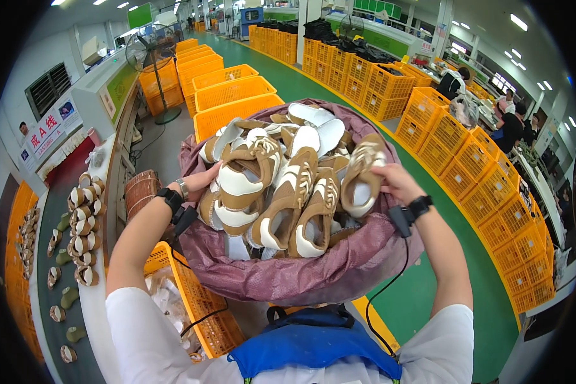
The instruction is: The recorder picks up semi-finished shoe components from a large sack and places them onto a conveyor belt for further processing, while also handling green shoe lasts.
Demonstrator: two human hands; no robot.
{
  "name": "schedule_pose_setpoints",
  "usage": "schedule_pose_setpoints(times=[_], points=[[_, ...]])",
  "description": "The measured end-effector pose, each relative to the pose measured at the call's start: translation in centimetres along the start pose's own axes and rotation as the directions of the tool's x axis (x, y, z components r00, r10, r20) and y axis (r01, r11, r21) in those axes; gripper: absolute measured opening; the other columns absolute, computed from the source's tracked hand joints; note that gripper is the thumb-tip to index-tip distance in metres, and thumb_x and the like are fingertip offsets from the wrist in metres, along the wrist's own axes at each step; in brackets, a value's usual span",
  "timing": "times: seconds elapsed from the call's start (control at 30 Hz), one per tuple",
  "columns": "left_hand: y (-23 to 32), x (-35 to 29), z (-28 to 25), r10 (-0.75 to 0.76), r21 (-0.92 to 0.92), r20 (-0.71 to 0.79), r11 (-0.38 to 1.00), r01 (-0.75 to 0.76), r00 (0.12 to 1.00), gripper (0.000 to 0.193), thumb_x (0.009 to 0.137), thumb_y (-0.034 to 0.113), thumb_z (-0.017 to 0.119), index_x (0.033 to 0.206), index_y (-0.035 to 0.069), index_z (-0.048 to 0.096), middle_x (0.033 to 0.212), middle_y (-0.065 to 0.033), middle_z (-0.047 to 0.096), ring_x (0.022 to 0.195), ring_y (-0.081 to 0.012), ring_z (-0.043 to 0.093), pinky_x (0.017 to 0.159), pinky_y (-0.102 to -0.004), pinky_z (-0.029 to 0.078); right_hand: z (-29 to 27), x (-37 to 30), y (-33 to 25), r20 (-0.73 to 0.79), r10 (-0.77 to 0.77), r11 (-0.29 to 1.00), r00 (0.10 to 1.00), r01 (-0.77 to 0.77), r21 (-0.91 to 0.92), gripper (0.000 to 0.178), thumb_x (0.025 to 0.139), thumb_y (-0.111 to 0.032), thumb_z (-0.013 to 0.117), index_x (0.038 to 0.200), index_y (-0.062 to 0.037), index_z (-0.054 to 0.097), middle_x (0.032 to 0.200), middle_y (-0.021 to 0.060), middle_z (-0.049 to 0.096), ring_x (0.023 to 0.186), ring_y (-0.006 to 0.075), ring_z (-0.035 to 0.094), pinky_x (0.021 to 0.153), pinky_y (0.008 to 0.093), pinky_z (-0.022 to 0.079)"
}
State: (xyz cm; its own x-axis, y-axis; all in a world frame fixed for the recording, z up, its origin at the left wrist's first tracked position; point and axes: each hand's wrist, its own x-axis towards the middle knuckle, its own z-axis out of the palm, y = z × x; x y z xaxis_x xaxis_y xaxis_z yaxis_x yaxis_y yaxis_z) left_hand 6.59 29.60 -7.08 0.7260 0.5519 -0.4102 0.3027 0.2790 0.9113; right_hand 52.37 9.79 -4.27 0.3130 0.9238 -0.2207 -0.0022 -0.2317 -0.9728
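Observation:
A big maroon sack (301,275) stands open in front of me, heaped with tan-and-white shoe uppers (281,192). My left hand (201,181) reaches into the left side of the heap and grips a bunch of uppers, its fingers partly hidden under them. My right hand (395,182) is closed on one tan-and-white upper (361,176) at the right side of the heap. Both wrists wear black bands with cables running down to my chest.
A conveyor belt (77,281) with rows of shoe uppers runs along my left. An orange crate (195,307) sits below the sack. Stacks of orange crates (480,166) line the green floor aisle at right and behind. A fan (148,54) stands far left; people work at far right.

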Motion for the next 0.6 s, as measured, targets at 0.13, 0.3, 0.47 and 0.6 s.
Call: schedule_pose_setpoints(times=[0.13, 0.3, 0.47, 0.6], points=[[0.7, -1.9, -0.5, -0.043, -0.092, 0.089, 0.994, 0.051, 0.995, 0.076, 0.086, 0.065, 0.023, 0.14, 0.01, 0.018, 0.14, -0.0087, 0.03, 0.127, -0.0209, 0.033, 0.103, -0.0403, 0.03, 0.2, -5.7, -2.9, 0.287, -0.065, 0.816, 0.956, -0.114, 0.567, 0.033, 0.09, -0.019, 0.048, 0.118, -0.0004, 0.047, 0.113, 0.0114, 0.056, 0.102, 0.0205, 0.056, 0.091, 0.0365, 0.045], [5.0, -1.0, 2.1, -0.233, 0.136, 0.155, 0.968, 0.213, 0.96, 0.083, 0.08, 0.073, 0.022, 0.141, 0.017, 0.015, 0.144, -0.0092, 0.021, 0.13, -0.0248, 0.026, 0.099, -0.0557, 0.027, 7.3, -8.1, 4.0, 0.426, 0.173, 0.901, 0.888, -0.317, 0.295, 0.034, 0.093, -0.029, 0.045, 0.12, -0.0086, 0.047, 0.122, 0.0043, 0.051, 0.109, 0.0156, 0.05, 0.094, 0.0328, 0.04], [5.0, 1.2, 1.7, -0.262, 0.217, 0.245, 0.953, 0.211, 0.933, 0.085, 0.078, 0.076, 0.022, 0.14, 0.019, 0.019, 0.142, -0.0086, 0.027, 0.127, -0.0286, 0.03, 0.095, -0.0614, 0.026, 10.0, -6.8, 3.1, 0.639, 0.24, 0.827, 0.731, -0.499, 0.259, 0.048, 0.094, -0.04, 0.034, 0.13, -0.0094, 0.036, 0.133, 0.0057, 0.04, 0.121, 0.0195, 0.039, 0.103, 0.0371, 0.031], [3.1, 1.7, 3.4, -0.25, 0.166, 0.222, 0.962, 0.216, 0.942, 0.076, 0.081, 0.069, 0.032, 0.136, 0.017, 0.029, 0.136, -0.0072, 0.037, 0.122, -0.0225, 0.039, 0.097, -0.0504, 0.033, 13.1, -5.3, 2.8, 0.664, 0.262, 0.748, 0.7, -0.582, 0.319, 0.054, 0.09, -0.048, 0.038, 0.129, -0.0098, 0.04, 0.129, 0.0053, 0.045, 0.116, 0.0186, 0.045, 0.101, 0.0369, 0.035]])
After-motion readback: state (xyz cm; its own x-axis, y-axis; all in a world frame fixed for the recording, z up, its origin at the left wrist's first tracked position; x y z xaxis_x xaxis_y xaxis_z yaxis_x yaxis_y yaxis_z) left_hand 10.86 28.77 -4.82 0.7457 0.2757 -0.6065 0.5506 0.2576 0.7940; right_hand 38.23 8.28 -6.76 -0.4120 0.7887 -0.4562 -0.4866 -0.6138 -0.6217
